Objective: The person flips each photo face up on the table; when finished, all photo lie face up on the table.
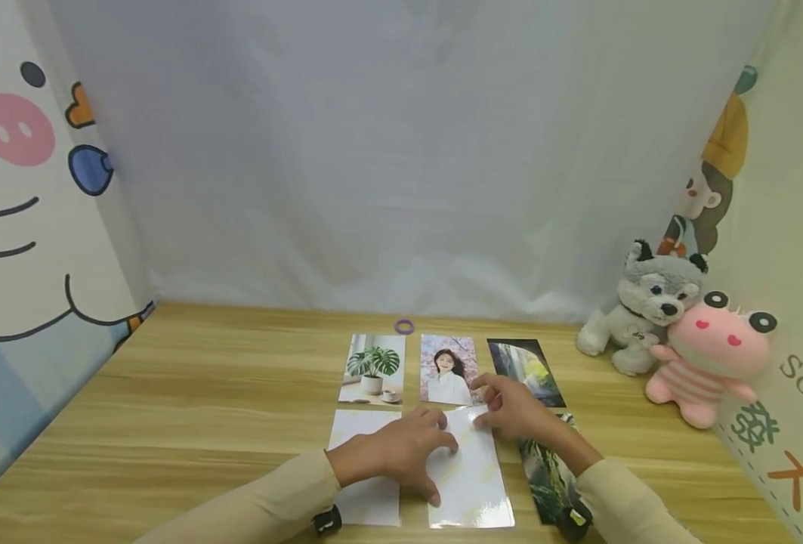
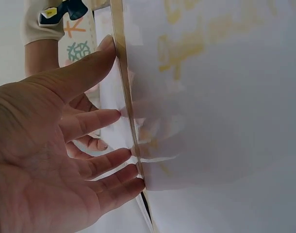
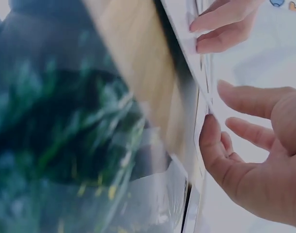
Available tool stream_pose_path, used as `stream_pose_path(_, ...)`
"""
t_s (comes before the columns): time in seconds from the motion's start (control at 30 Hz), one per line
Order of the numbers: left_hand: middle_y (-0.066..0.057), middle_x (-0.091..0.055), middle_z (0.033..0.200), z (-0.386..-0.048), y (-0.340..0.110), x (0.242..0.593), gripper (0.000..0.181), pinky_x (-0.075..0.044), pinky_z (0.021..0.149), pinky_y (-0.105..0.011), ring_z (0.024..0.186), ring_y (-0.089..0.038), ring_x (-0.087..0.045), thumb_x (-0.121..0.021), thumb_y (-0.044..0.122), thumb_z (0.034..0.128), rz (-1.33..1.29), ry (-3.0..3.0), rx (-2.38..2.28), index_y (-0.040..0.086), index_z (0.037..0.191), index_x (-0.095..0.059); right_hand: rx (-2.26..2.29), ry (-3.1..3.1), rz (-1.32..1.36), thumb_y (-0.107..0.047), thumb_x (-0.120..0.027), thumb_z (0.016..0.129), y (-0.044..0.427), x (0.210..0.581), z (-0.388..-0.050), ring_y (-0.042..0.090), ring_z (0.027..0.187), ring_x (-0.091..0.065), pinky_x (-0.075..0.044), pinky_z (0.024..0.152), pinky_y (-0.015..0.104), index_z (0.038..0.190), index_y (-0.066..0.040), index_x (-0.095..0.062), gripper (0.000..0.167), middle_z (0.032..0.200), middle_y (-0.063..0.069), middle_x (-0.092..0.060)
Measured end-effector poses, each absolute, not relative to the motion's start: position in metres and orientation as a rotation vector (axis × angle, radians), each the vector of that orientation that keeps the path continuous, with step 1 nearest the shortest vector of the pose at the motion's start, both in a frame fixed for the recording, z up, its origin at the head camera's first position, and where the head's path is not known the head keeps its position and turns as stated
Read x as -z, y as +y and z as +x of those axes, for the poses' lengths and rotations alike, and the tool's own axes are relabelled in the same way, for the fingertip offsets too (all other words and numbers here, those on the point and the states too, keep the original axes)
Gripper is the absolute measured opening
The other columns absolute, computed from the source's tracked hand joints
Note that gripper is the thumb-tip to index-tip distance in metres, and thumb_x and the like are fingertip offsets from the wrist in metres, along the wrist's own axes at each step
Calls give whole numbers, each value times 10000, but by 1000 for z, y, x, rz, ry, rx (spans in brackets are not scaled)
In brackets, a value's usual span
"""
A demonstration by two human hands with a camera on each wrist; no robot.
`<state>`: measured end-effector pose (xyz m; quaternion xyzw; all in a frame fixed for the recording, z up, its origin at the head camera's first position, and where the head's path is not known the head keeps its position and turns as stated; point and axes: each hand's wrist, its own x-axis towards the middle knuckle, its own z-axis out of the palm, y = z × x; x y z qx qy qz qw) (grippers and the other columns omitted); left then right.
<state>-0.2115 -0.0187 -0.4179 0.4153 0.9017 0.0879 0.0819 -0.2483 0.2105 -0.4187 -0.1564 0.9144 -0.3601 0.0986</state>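
Observation:
A white sheet with faint yellow marks point(image 1: 472, 483) lies face up on the wooden table between both hands. My left hand point(image 1: 408, 449) spreads its fingers along the sheet's left side; in the left wrist view its fingertips point(image 2: 131, 153) meet the edge. At the sheet's far right corner is my right hand point(image 1: 513, 408), one fingertip point(image 3: 211, 126) touching the corner and another digit apart from it. Under the left forearm lies a second white sheet point(image 1: 367, 502), partly covered. Beyond the hands lies a portrait photo point(image 1: 445, 370).
A plant photo point(image 1: 372, 366) lies far left in the row, a waterfall-like photo point(image 1: 523, 370) far right. The green photo point(image 1: 547, 472) lies under the right wrist. A purple ring point(image 1: 404, 326) sits behind. Plush toys, a husky point(image 1: 659, 302) and a pink frog point(image 1: 710, 363), sit on the right.

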Motion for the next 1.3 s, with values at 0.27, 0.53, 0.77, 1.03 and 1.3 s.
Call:
stream_pose_path(0.27,-21,-535,1264,-211,-20,419,666,-469,913,-218,1126,-132,-481,-919,462,640,1253,2692,-284,229,1209,-663,1271,2400,-467,7,-688,895,214,422,-246,134,655,-623,-535,574,298,1313,102,-539,454,728,46,-651)
stream_pose_path(0.53,-26,-544,1272,-209,-18,417,664,-479,875,-216,1093,-124,-507,-919,448,649,1239,2688,-282,221,1214,-652,1308,2412,-507,35,-684,881,215,422,-243,128,603,-599,-520,527,284,1283,119,-566,427,668,31,-596)
stream_pose_path(0.77,-27,-562,1261,-209,-19,415,637,-474,895,-216,1081,-122,-522,-911,399,679,1227,2670,-310,206,1231,-659,1378,2384,-479,44,-664,893,216,421,-241,132,659,-638,-543,564,281,1290,130,-550,422,707,41,-611)
stream_pose_path(1.03,-62,-580,1292,-212,-19,408,592,-474,959,-225,1112,-133,-556,-859,377,774,1303,2631,-422,150,1284,-663,1449,2440,-422,-12,-650,930,222,414,-241,127,577,-529,-503,550,304,1338,91,-531,437,649,7,-516)
stream_pose_path(1.3,-61,-541,1406,-212,-16,407,663,-478,1018,-288,1237,-186,-563,-806,461,812,1350,2644,-483,201,1382,-588,1550,2428,-347,-62,-634,957,228,408,-240,143,601,-542,-517,589,357,1371,103,-477,472,636,-7,-477)
